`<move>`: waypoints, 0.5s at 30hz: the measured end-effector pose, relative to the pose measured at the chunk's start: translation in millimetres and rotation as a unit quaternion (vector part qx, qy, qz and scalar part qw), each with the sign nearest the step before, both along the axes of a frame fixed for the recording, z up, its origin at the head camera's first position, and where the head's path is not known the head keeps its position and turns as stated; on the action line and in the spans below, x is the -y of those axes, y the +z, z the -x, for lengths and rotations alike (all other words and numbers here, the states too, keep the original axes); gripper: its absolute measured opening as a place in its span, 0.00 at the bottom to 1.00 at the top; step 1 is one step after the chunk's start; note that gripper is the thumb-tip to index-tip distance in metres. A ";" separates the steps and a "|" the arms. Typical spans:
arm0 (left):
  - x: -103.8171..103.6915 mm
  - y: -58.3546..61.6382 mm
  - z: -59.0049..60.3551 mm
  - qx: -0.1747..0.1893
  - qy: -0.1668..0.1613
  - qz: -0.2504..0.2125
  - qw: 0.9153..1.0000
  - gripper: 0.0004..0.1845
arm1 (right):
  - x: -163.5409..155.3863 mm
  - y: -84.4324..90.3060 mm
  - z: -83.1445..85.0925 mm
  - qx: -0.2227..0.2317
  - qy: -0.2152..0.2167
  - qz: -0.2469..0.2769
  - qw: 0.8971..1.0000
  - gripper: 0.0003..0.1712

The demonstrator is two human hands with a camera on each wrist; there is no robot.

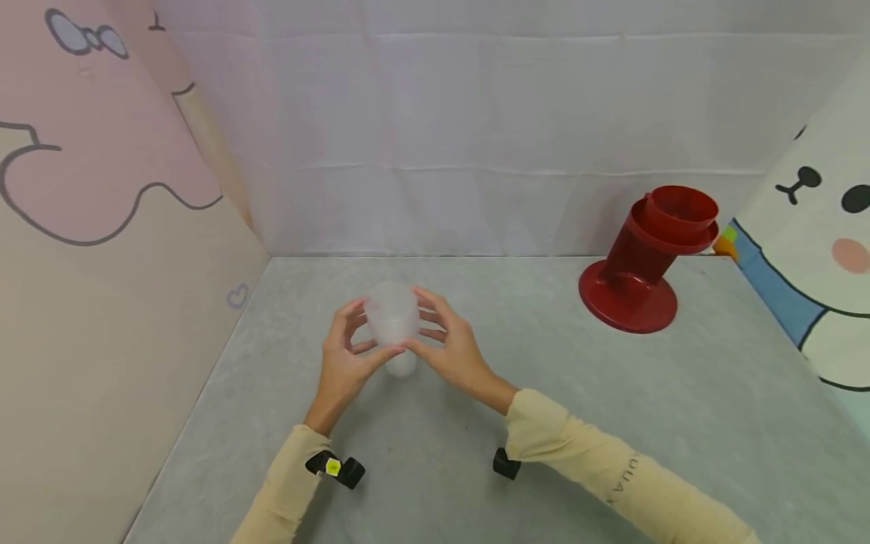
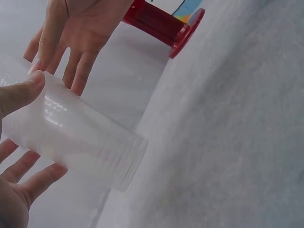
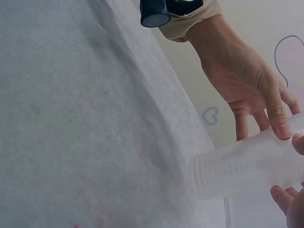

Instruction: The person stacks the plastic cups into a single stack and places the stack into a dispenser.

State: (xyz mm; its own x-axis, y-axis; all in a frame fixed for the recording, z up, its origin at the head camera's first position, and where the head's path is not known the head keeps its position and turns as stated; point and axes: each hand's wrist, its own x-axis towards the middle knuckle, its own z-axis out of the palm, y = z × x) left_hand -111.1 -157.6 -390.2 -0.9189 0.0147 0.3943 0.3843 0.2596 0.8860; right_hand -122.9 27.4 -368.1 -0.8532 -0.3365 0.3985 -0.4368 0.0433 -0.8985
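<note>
A stack of translucent plastic cups (image 1: 392, 316) is held up over the table, wide end on top and narrow end towards the tabletop. My left hand (image 1: 345, 359) grips its left side, thumb on the near face and fingers spread round the side. On the other side my right hand (image 1: 457, 351) holds it the same way, the two thumb tips almost meeting in front. In the left wrist view, faint rings circle the lower end of the cups (image 2: 90, 137). The right wrist view shows that ribbed end of the cups (image 3: 228, 171) close over the table surface.
A red plastic stand (image 1: 628, 295) with a round base and an upright tube rises at the back right of the grey table (image 1: 435, 468). White sheeting (image 1: 435, 136) hangs behind. Printed cartoon panels (image 1: 102, 317) close off the left and right sides.
</note>
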 end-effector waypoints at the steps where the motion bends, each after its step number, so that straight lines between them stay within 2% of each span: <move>1: -1.9 0.8 0.8 0.000 0.000 0.000 1.000 0.44 | -1.8 1.2 0.1 0.001 -0.001 0.000 1.000 0.40; 15: -27.1 13.2 13.7 -0.031 -0.040 0.008 0.999 0.43 | -29.0 11.0 3.3 0.001 -0.022 0.001 1.000 0.40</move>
